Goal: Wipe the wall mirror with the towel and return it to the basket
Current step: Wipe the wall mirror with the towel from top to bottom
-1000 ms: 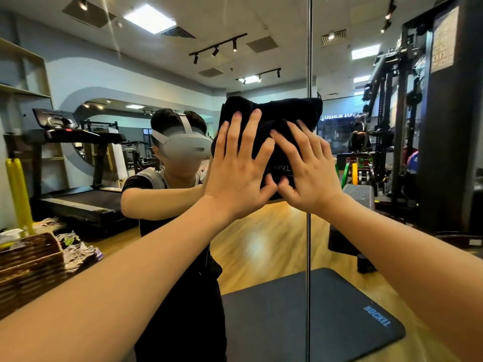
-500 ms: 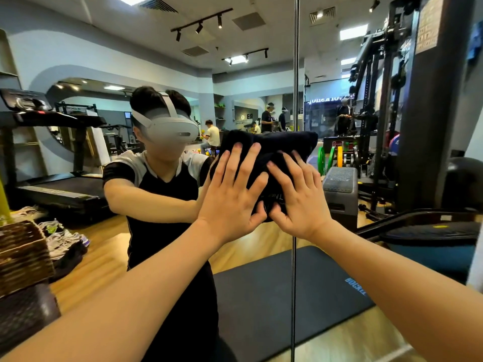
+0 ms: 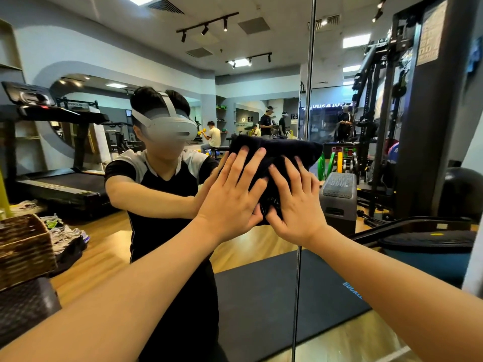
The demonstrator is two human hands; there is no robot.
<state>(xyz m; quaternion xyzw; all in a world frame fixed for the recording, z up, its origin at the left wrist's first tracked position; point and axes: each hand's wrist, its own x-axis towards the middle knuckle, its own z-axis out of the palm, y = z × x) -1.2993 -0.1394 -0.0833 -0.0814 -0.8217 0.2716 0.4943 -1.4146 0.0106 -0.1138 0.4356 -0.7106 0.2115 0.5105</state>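
Note:
A folded black towel is pressed flat against the wall mirror at chest height. My left hand lies on the towel's left part with fingers spread. My right hand presses its right part, fingers spread too. Both palms hold the towel against the glass, next to the vertical seam between two mirror panels. The woven basket stands at the left edge, low down.
The mirror reflects a person in a headset, treadmills, a black floor mat and other people far back. A dark box sits under the basket. A tall black machine frame and a blue-black round cushion are on the right.
Both hands have slid the towel down the mirror, from near head height to chest height. My view has tilted down and shifted slightly to the right.

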